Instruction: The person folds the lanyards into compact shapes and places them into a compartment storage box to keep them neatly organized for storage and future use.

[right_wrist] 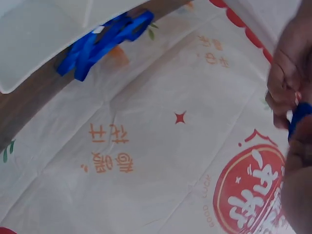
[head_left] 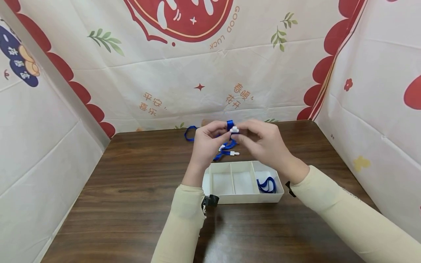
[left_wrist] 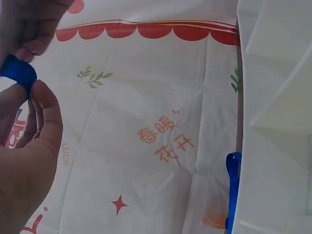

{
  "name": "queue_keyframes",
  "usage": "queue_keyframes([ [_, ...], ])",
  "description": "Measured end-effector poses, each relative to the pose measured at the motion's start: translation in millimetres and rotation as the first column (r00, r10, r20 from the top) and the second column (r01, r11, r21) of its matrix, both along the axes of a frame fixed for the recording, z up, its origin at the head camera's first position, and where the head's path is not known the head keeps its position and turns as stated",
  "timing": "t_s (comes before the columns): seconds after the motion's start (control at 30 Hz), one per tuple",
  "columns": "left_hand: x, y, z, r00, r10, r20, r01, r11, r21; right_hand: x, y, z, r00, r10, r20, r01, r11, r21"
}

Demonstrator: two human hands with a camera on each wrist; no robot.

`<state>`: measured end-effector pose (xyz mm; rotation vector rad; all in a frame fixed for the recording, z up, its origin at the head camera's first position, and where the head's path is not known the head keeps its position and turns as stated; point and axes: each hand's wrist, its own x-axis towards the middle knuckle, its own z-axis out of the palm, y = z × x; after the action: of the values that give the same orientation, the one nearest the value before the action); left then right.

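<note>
A dark wood-grain tabletop point(head_left: 131, 190) fills the lower left of the frame. Moving right, near the centre, a person's left hand point(head_left: 208, 142) is raised above the far part of the tabletop, its fingers pinching a blue lanyard point(head_left: 230, 125). This lanyard, with its white clip point(head_left: 234, 129), is held between both hands. It looks light, soft and flexible, with a smooth, perhaps slightly slippery ribbon; the clip seems the stiff part and probably the surest place to hold. Just below it in the frame, more blue lanyards point(head_left: 225, 153) lie loose behind a white divided tray point(head_left: 246, 198). The tray, at lower centre, shows four compartments: the leftmost is partly hidden by the left wrist, the middle two show their pale bottoms, and the rightmost holds a looped blue strap point(head_left: 263, 185). Above the tray's right end, the right hand point(head_left: 268, 142) also pinches the lanyard near the clip; exactly which part each hand grips is hard to tell.
</note>
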<state>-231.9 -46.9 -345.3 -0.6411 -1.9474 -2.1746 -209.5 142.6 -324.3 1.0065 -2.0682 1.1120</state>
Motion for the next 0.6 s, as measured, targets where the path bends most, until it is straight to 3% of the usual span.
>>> queue_keyframes([
  [0.07,1.3,0,-1.5,0.999,-0.001,-0.032,0.0,0.999,-0.044,0.1,1,4.7,0.99,-0.035,0.139,0.038,0.999,-0.021],
  [0.2,2.8,2,-3.5,0.997,0.007,-0.078,-0.017,0.992,-0.128,2.2,4,12.1,0.935,-0.08,0.346,0.091,0.996,-0.016],
  [0.4,4.1,1,-3.1,0.996,0.003,-0.084,-0.02,0.979,-0.203,2.3,7,19.8,0.862,-0.089,0.498,0.09,0.996,0.023],
  [0.6,5.8,-4,-2.5,0.994,-0.11,-0.003,0.108,0.973,-0.202,-1.3,10,27.2,0.796,-0.098,0.597,0.078,0.995,0.059],
])
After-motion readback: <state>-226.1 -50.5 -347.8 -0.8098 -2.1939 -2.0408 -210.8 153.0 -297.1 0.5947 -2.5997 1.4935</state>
